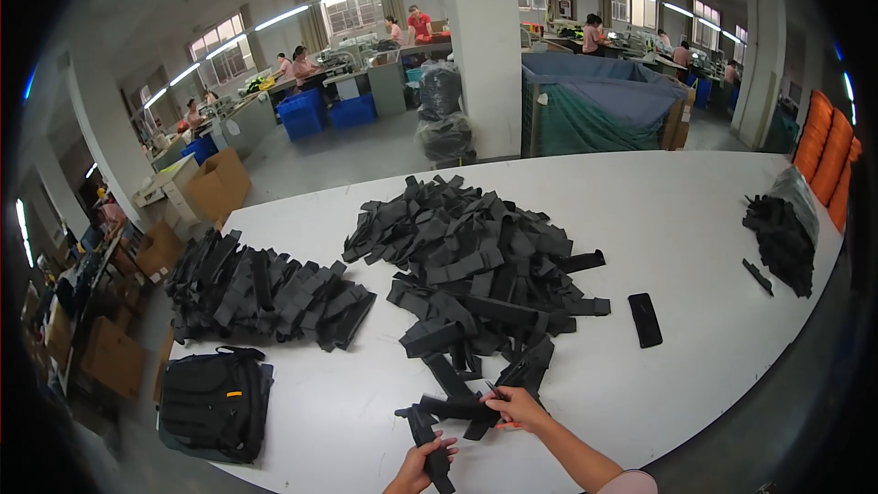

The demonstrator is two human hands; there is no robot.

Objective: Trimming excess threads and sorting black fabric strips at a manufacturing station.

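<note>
Dark fabric strip (422, 425) sits in the left hand (419, 465), over the near edge of the white counter (622, 402), its upper end pointing away from the person. The left hand is closed around it; the right hand (517, 410), apart from the left, has its fingers bunched by some loose strips (448, 407), and I cannot tell exactly what it grips. A small pale piece (477, 387) shows just beyond the right fingertips, and a bit of orange (508, 424) beneath that hand.

Beyond the hands spreads a large heap of similar strips (457, 247), with a second heap (265, 293) to its left. Nearer, below that second heap, lies a black backpack (212, 407) with a small orange tab. Right of the large heap is a black phone (645, 320); well apart, toward the right edge, a clear bag (803, 201) lies with dark pieces (777, 238).

Past the counter stand a pillar (480, 46), a large green and blue bin (594, 110), blue crates (302, 114) and people at work stations.
</note>
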